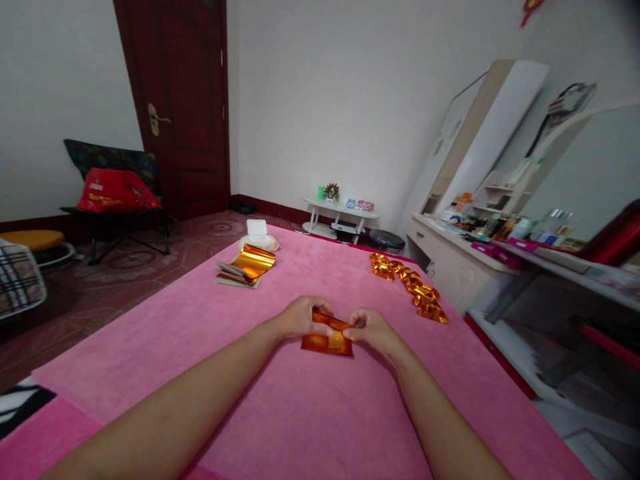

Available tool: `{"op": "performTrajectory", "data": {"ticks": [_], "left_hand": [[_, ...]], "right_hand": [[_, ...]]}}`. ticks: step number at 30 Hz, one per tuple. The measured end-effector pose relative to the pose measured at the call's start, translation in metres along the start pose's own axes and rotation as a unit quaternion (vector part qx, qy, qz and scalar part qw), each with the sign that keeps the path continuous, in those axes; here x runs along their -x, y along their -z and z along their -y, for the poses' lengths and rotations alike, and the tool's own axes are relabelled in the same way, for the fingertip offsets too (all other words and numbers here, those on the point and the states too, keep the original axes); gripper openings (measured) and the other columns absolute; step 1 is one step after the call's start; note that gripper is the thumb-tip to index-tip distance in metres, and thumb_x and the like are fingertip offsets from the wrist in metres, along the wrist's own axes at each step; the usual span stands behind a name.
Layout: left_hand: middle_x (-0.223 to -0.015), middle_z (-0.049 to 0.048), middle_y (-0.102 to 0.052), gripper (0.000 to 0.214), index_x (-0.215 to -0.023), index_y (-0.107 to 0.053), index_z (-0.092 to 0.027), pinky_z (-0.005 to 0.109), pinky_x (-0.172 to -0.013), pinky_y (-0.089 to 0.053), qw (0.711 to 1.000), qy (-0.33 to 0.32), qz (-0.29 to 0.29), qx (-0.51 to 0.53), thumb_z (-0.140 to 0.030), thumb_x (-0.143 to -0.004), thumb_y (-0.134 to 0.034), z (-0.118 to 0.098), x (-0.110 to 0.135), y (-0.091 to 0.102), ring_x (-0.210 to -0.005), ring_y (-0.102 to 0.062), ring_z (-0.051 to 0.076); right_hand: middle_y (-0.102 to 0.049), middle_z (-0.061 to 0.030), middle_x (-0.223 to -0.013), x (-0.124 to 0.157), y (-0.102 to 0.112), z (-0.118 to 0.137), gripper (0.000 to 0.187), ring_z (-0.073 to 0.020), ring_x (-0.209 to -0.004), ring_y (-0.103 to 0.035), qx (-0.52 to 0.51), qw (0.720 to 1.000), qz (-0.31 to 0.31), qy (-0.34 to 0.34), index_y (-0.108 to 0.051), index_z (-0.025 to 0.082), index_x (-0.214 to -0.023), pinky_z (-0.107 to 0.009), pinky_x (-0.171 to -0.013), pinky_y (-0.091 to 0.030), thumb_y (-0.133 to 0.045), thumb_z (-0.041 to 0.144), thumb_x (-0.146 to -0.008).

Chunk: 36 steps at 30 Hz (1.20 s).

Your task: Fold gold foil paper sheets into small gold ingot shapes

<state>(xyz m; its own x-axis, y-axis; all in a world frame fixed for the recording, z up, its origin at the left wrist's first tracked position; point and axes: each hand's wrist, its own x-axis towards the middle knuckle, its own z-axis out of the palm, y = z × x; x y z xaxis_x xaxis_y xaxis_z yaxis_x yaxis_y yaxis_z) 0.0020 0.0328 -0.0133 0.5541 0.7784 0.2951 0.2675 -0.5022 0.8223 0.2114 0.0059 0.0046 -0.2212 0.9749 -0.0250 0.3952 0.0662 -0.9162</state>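
A sheet of shiny gold foil paper (326,343), partly folded, lies just over the pink cloth in front of me. On its left side my left hand (303,316) grips it, thumb on top. My right hand (371,327) pinches its right edge between thumb and fingers. Left of my hands rests a stack of gold foil paper (257,262), its top sheets curling up. Over to the right, several folded gold foil pieces (413,285) sit in a loose row.
Pink cloth (300,427) covers the surface under my hands. A white pack with a raised lid (257,235) stands behind the foil stack. A cluttered white dresser (443,248) borders the right side. Beyond are a low white table (340,210) and a round dark stool (387,239).
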Motion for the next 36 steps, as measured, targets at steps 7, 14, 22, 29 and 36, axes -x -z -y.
{"op": "performTrajectory", "data": {"ticks": [7, 14, 22, 29, 36], "left_hand": [[-0.060, -0.0020, -0.055, 0.027, -0.073, -0.063, -0.009, 0.018, -0.051, -0.035, 0.983, 0.049, -0.076, 0.160, -0.034, -0.067, -0.072, 0.002, -0.001, 0.000, -0.052, -0.046, 0.007], [-0.068, 0.0019, -0.062, 0.024, -0.076, -0.066, -0.010, 0.021, -0.058, -0.040, 0.977, 0.033, -0.128, 0.170, -0.034, -0.071, -0.068, -0.004, -0.003, 0.001, -0.060, -0.053, 0.010], [-0.060, 0.0021, -0.062, 0.028, -0.069, -0.068, -0.010, 0.021, -0.055, -0.040, 0.977, 0.030, -0.134, 0.161, -0.037, -0.073, -0.066, -0.003, -0.004, 0.000, -0.054, -0.053, 0.010], [-0.062, 0.0040, -0.064, 0.027, -0.068, -0.067, -0.009, 0.021, -0.053, -0.041, 0.966, 0.047, -0.185, 0.174, -0.036, -0.069, -0.070, 0.000, -0.006, 0.002, -0.053, -0.054, 0.011], [-0.057, 0.0024, -0.061, 0.028, -0.061, -0.063, -0.009, 0.019, -0.048, -0.038, 0.968, 0.042, -0.197, 0.152, -0.036, -0.069, -0.070, -0.002, -0.006, -0.002, -0.049, -0.051, 0.009]], "right_hand": [[-0.061, 0.0010, -0.068, 0.001, -0.005, -0.006, 0.024, -0.0119, -0.059, -0.053, -0.158, 0.983, -0.056, 0.080, -0.061, 0.015, -0.072, -0.023, -0.059, -0.040, -0.073, 0.034, -0.064], [-0.059, 0.0013, -0.063, 0.006, -0.012, 0.000, 0.024, -0.0117, -0.058, -0.050, -0.155, 0.978, -0.072, 0.123, -0.064, 0.014, -0.068, -0.022, -0.056, -0.036, -0.066, 0.037, -0.074], [-0.059, 0.0010, -0.064, 0.007, -0.015, 0.000, 0.021, -0.0122, -0.059, -0.051, -0.132, 0.978, -0.078, 0.143, -0.064, 0.014, -0.070, -0.022, -0.056, -0.037, -0.065, 0.035, -0.074], [-0.062, -0.0012, -0.064, 0.001, -0.011, -0.006, 0.022, -0.0146, -0.060, -0.054, -0.089, 0.978, -0.122, 0.147, -0.069, 0.013, -0.073, -0.025, -0.057, -0.040, -0.061, 0.033, -0.075], [-0.066, -0.0035, -0.068, 0.001, -0.015, -0.001, 0.017, -0.0175, -0.063, -0.059, -0.019, 0.973, -0.152, 0.171, -0.067, 0.014, -0.073, -0.026, -0.060, -0.045, -0.058, 0.029, -0.075]]}}
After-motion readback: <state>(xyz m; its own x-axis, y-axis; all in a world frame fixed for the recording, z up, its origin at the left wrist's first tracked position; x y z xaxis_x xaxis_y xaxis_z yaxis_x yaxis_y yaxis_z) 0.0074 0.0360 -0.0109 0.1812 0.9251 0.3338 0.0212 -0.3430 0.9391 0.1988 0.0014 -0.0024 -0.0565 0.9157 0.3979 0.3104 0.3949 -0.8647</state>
